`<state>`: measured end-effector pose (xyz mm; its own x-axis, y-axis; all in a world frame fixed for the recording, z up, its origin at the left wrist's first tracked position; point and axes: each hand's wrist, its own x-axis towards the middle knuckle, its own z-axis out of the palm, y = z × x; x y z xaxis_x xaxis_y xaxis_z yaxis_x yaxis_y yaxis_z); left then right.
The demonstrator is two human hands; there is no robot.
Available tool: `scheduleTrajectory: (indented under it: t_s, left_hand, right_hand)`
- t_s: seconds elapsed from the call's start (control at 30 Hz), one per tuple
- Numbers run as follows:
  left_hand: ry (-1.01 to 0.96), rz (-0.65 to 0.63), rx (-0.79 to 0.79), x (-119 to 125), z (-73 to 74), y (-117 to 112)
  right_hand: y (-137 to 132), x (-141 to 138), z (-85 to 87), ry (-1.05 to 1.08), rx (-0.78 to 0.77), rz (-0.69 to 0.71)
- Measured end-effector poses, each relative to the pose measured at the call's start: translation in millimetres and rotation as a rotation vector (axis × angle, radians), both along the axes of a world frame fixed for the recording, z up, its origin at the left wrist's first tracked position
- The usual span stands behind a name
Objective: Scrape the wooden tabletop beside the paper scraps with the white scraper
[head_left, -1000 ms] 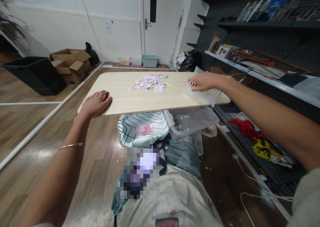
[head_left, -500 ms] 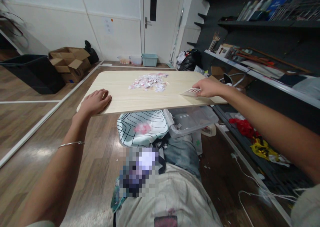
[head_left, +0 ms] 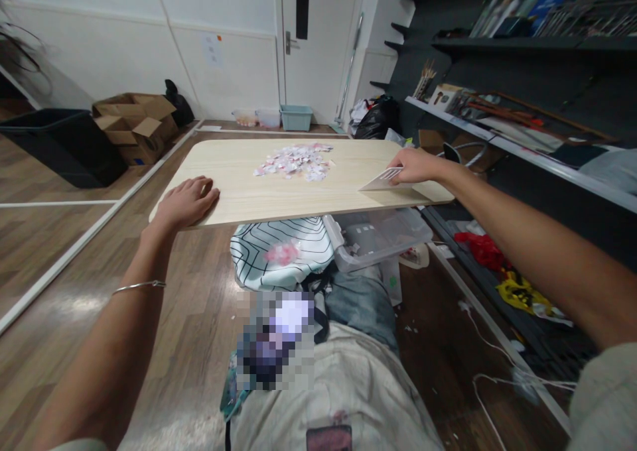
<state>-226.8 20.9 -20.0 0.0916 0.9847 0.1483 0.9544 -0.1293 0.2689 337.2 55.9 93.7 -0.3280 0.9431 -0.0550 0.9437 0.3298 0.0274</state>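
Observation:
My left hand [head_left: 186,201] lies flat on the left front corner of a pale wooden tabletop [head_left: 249,195], fingers stretched out and holding nothing. In my right hand [head_left: 417,164] is a thin, flat white card [head_left: 381,180], pinched between the fingers at the right part of the tabletop. Its lower edge is at the wood, and the card tilts upward. A loose heap of small torn paper scraps [head_left: 296,162], white with some pink, lies at the middle back of the tabletop, left of the card and apart from both hands.
Below the tabletop's front edge are a clear plastic box [head_left: 378,239] and a white, black-lined bin or bag [head_left: 279,275] with pinkish bits. A black bin [head_left: 64,149] and cardboard boxes [head_left: 137,129] stand left. Dark shelves [head_left: 502,116] line the right side, with cables [head_left: 490,361] on the floor.
The right hand has shifted slightly right and up with the card, which now stands a bit steeper. My left hand stays on the tabletop corner, and the paper heap looks the same.

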Motion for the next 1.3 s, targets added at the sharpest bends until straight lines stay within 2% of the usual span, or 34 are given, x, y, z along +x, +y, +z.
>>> scheduleTrajectory:
  t_s: [0.17,0.43,0.63,1.1,1.3]
  left_hand:
    - [0.096,0.040,-0.014,0,-1.4,3]
    - [0.083,0.017,0.001,-2,-2.2,4]
    - [0.079,0.020,0.001,-3,-4.1,5]
    - [0.097,0.021,-0.004,-6,-6.5,8]
    - [0.007,-0.008,0.030,-9,-8.9,9]
  right_hand:
    - [-3,-13,9.1,-0.058,-0.055,-0.101]
    - [15,-7,7.8,-0.006,-0.012,-0.047]
    - [14,-9,9.2,0.009,-0.009,-0.048]
    - [17,-19,11.2,-0.004,-0.034,-0.141]
    - [15,-22,13.3,-0.009,-0.039,-0.159]
